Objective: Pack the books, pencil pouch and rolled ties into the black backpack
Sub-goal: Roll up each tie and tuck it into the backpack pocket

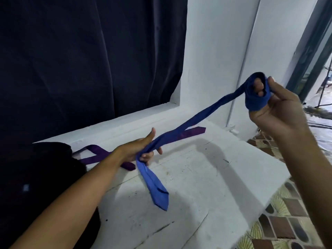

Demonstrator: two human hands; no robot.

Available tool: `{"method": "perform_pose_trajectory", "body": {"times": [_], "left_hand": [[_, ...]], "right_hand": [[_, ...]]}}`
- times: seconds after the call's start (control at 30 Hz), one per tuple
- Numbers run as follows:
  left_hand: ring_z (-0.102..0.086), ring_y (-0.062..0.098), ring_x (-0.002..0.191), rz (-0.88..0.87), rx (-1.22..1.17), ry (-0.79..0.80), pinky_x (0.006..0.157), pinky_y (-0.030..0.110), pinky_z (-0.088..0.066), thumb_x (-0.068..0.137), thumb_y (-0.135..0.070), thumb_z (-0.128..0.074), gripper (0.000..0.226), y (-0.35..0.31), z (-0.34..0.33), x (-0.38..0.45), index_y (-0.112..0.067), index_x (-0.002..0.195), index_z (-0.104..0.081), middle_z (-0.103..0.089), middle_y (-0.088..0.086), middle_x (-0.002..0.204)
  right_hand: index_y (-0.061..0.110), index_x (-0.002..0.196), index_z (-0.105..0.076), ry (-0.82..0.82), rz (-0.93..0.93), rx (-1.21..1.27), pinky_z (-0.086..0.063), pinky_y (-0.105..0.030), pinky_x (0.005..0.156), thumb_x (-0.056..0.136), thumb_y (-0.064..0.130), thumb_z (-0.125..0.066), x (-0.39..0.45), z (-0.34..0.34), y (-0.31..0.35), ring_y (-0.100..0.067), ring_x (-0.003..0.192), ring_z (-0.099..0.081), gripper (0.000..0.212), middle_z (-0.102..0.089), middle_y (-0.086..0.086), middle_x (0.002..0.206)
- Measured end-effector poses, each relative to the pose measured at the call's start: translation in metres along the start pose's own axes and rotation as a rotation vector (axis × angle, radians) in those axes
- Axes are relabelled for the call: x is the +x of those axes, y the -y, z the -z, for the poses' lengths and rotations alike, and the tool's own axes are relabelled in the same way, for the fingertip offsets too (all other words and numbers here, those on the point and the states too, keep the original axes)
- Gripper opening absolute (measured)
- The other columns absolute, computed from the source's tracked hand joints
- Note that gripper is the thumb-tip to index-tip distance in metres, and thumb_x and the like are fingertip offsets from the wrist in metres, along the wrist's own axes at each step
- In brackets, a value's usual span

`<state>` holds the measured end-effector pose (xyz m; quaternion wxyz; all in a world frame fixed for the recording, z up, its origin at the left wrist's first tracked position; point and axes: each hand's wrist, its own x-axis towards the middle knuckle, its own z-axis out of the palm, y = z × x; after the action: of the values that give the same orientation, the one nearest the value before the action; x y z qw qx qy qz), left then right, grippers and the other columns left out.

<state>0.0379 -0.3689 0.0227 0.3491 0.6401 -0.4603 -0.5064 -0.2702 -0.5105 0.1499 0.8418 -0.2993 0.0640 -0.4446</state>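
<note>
At the far left the black backpack (36,177) sits low in the frame, dark and hard to read. Just right of it a purple tie (100,155) lies flat, unrolled, on the white ledge (206,186). Lower centre, the left hand (142,150) has its fingers curled round the blue tie (190,123), whose wide end hangs down to the ledge. The tie runs taut to the upper right, where the right hand (276,108) holds its narrow end, coiled round the fingers with the thumb against the coil.

The coil looks loose; if tension drops or the fingers slip out early, it will likely unwind. The hanging end may drag on the ledge, which is scuffed and speckled.

A dark curtain fills the upper left, a white wall centre, patterned tiles lower right. No books or pouch show.
</note>
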Motion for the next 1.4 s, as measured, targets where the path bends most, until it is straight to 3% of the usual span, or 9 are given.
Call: {"method": "perform_pose_trajectory", "body": {"times": [0.1, 0.17, 0.3, 0.47, 0.67, 0.83, 1.07, 1.23, 1.4], "left_hand": [[-0.042, 0.016, 0.049, 0.209, 0.202, -0.177, 0.068, 0.032, -0.042, 0.076, -0.086, -0.011, 0.1, -0.006, 0.025, -0.002, -0.004, 0.102, -0.064, -0.046, 0.004, 0.052], [-0.062, 0.021, 0.071, 0.235, 0.335, -0.388, 0.078, 0.035, -0.049, 0.086, -0.077, -0.004, 0.09, -0.017, 0.037, 0.0, -0.012, 0.109, -0.063, -0.067, 0.007, 0.074], [-0.064, 0.026, 0.107, -0.2, 0.131, -0.552, 0.094, 0.045, -0.051, 0.091, -0.072, -0.027, 0.069, -0.054, 0.022, 0.004, -0.018, 0.109, -0.065, -0.071, 0.005, 0.103], [-0.06, 0.009, 0.115, -0.572, -0.147, -0.42, 0.094, 0.027, -0.05, 0.079, -0.056, -0.057, 0.055, -0.094, -0.069, 0.011, -0.019, 0.12, -0.059, -0.066, -0.005, 0.117], [-0.064, 0.017, 0.105, -0.469, -0.36, -0.529, 0.078, 0.019, -0.052, 0.08, -0.022, -0.08, 0.046, -0.078, -0.127, 0.042, -0.022, 0.116, -0.052, -0.067, 0.003, 0.112], [-0.061, 0.015, 0.066, -0.502, -0.475, -0.45, 0.066, 0.023, -0.051, 0.081, -0.016, -0.076, 0.018, -0.07, -0.132, 0.049, -0.013, 0.091, -0.061, -0.066, 0.005, 0.075], [-0.039, 0.013, 0.049, -0.41, -0.318, -0.303, 0.051, 0.025, -0.039, 0.071, -0.023, -0.08, 0.026, -0.021, -0.068, 0.044, -0.012, 0.073, -0.057, -0.044, -0.005, 0.055], [-0.042, 0.012, 0.049, -0.165, -0.103, -0.249, 0.052, 0.024, -0.04, 0.046, -0.054, -0.09, 0.066, 0.003, 0.014, 0.03, -0.008, 0.083, -0.059, -0.048, 0.0, 0.055], [-0.063, 0.015, 0.079, 0.137, 0.455, -0.338, 0.073, 0.027, -0.047, 0.023, -0.075, -0.082, 0.094, 0.002, 0.083, 0.017, -0.021, 0.098, -0.066, -0.068, -0.001, 0.089]], "right_hand": [[0.011, 0.087, -0.073, 0.017, 0.032, 0.039, -0.054, -0.015, 0.069, 0.084, 0.018, -0.063, 0.002, -0.007, 0.014, -0.006, 0.071, -0.069, 0.013, -0.073, 0.0, 0.079], [0.012, 0.084, -0.072, 0.046, 0.017, -0.033, -0.053, -0.013, 0.071, 0.087, 0.02, -0.06, 0.001, -0.014, 0.014, -0.004, 0.069, -0.067, 0.014, -0.072, 0.002, 0.077], [0.009, 0.082, -0.066, 0.167, -0.058, -0.176, -0.051, -0.013, 0.062, 0.085, 0.021, -0.055, 0.001, -0.037, -0.001, -0.006, 0.06, -0.06, 0.016, -0.064, 0.0, 0.071], [0.005, 0.084, -0.059, 0.321, -0.141, -0.225, -0.052, -0.015, 0.06, 0.087, 0.019, -0.05, 0.014, -0.059, -0.024, -0.01, 0.056, -0.057, 0.017, -0.061, -0.005, 0.067], [0.003, 0.076, -0.072, 0.349, -0.22, -0.207, -0.053, -0.017, 0.059, 0.086, 0.016, -0.051, 0.024, -0.062, -0.041, -0.012, 0.061, -0.063, 0.026, -0.065, -0.007, 0.071], [0.002, 0.078, -0.072, 0.356, -0.219, -0.203, -0.054, -0.017, 0.059, 0.086, 0.016, -0.052, 0.03, -0.061, -0.042, -0.012, 0.062, -0.064, 0.025, -0.066, -0.008, 0.072], [0.004, 0.073, -0.069, 0.274, -0.059, -0.157, -0.052, -0.016, 0.062, 0.092, 0.014, -0.05, 0.047, -0.061, -0.004, -0.012, 0.059, -0.061, 0.028, -0.065, -0.007, 0.067], [0.008, 0.071, -0.068, 0.204, 0.014, -0.175, -0.052, -0.015, 0.069, 0.095, 0.019, -0.053, 0.052, -0.052, 0.02, -0.008, 0.065, -0.063, 0.031, -0.063, -0.002, 0.071], [0.009, 0.07, -0.071, 0.19, 0.022, -0.19, -0.052, -0.015, 0.066, 0.095, 0.02, -0.052, 0.051, -0.049, 0.019, -0.008, 0.065, -0.062, 0.033, -0.063, -0.001, 0.071]]}}
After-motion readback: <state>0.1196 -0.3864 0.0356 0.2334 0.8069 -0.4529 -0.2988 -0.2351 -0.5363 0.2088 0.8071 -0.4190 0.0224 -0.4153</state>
